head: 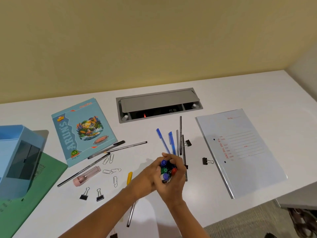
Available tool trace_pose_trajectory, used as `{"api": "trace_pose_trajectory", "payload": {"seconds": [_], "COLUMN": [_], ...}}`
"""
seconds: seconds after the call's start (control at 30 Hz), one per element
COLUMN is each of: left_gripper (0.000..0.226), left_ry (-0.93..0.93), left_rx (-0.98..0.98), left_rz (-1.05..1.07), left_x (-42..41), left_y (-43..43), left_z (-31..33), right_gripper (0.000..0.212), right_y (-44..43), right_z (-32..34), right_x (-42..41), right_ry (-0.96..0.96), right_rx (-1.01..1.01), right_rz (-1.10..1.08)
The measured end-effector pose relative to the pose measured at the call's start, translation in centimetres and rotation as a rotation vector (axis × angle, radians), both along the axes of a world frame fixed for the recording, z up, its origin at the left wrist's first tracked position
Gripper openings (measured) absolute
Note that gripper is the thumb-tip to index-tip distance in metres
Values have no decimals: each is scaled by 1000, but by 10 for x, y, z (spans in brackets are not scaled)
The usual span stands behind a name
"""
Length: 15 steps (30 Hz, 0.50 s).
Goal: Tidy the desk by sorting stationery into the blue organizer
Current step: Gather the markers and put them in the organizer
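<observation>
My left hand (149, 177) and my right hand (175, 182) are clasped together around a bundle of pens (167, 170), whose blue, green and red caps point up at the camera. The blue organizer (15, 160) stands at the far left edge, well apart from both hands. Two blue pens (167, 140) and several dark pens (181, 134) lie just beyond my hands. More dark pens and a pencil (118, 146) lie to the left. A pink eraser case (86, 176), paper clips (112, 170), binder clips (91, 194) and a yellow marker (129, 177) are scattered near my left arm.
A teal notebook (82, 129) lies beside the organizer, a green folder (32, 194) under it. A pale blue file (240, 150) lies at right, with a binder clip (206, 160) by its edge. A grey cable hatch (158, 103) sits at the back. A silver pen (131, 213) lies under my arms.
</observation>
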State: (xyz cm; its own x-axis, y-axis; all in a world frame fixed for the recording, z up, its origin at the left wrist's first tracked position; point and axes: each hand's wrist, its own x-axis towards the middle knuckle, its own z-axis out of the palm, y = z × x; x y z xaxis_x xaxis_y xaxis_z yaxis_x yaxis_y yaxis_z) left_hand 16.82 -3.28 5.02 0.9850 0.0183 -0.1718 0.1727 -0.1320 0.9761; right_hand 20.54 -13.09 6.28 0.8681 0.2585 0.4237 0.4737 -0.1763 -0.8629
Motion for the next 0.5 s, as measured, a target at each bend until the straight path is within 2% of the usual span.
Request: {"api": "trace_pose_trajectory", "payload": {"seconds": [0.13,0.27,0.4,0.43,0.5], "left_gripper": [44,39,32,28,28], "left_ry": [21,15,-79,-53,15], "left_rx": [84,122,338,337,387], "left_rz": [-52,-10,89,154,145], "left_x": [1,-3,-5,-7,-10], "left_y": [3,-2,-12,-14,-16], "left_z": [-2,-9,-3,-3,-1], "right_gripper": [53,72,67,67,68], "right_y": [-1,-2,-1,1,4], "right_z": [-10,-10,-4,1,9], "right_x": [-6,-9,-8,-9,-12], "right_ry": [49,177,267,284,301], "right_rx": [3,-10,8,10,37], "right_rz": [-21,-103,-165,-177,-170]}}
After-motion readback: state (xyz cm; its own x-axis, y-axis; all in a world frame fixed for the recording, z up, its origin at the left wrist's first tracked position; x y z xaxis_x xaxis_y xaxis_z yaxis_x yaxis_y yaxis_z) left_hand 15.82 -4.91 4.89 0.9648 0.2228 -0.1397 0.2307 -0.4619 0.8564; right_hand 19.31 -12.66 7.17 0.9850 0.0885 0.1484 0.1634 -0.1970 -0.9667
